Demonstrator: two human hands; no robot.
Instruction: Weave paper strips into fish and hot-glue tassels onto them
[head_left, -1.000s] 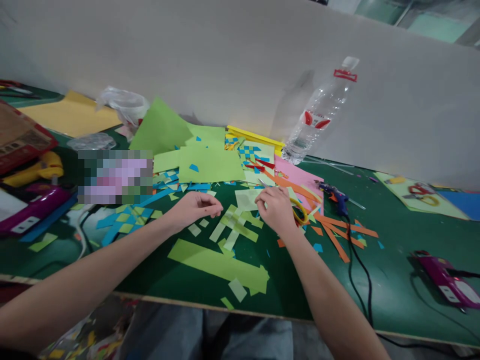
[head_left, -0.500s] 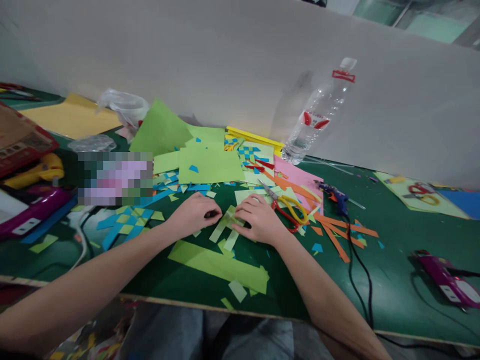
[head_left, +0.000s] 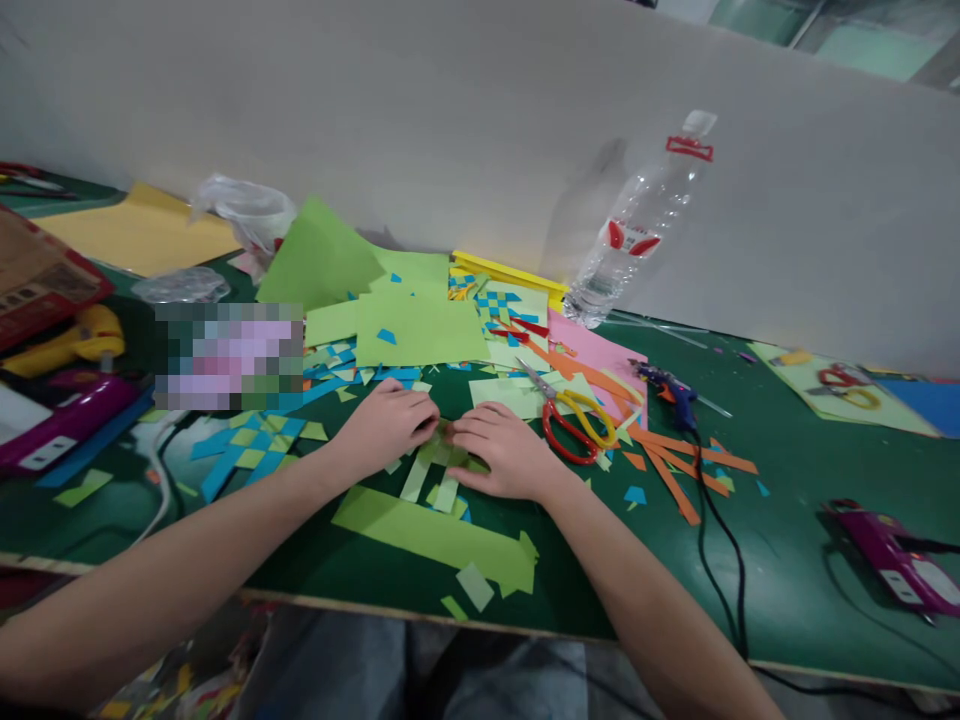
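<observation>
Light green paper strips (head_left: 417, 474), partly crossing each other, lie on the green tabletop between my hands. My left hand (head_left: 390, 425) is closed, thumb and fingertips pinched at the upper left end of the strips. From the other side my right hand (head_left: 504, 452) curls over them, its fingertips on their upper part and the thumb lower down. Where the fingers meet the paper is partly hidden. Below lies a wide green paper strip (head_left: 435, 538) with small scraps around it. Just right of my right hand are scissors (head_left: 577, 425) with red and yellow handles.
Behind my hands are green paper sheets (head_left: 420, 330). A blue-green woven paper piece (head_left: 262, 440) lies left. To the right are orange strips (head_left: 679, 470), a glue gun (head_left: 675, 395) with a cable, and a purple power strip (head_left: 896, 560). A plastic bottle (head_left: 637, 225) stands by the grey partition.
The green strips have shifted slightly left and down. My right hand has moved left, closer to my left hand, its fingers now curled over the strips' top.
</observation>
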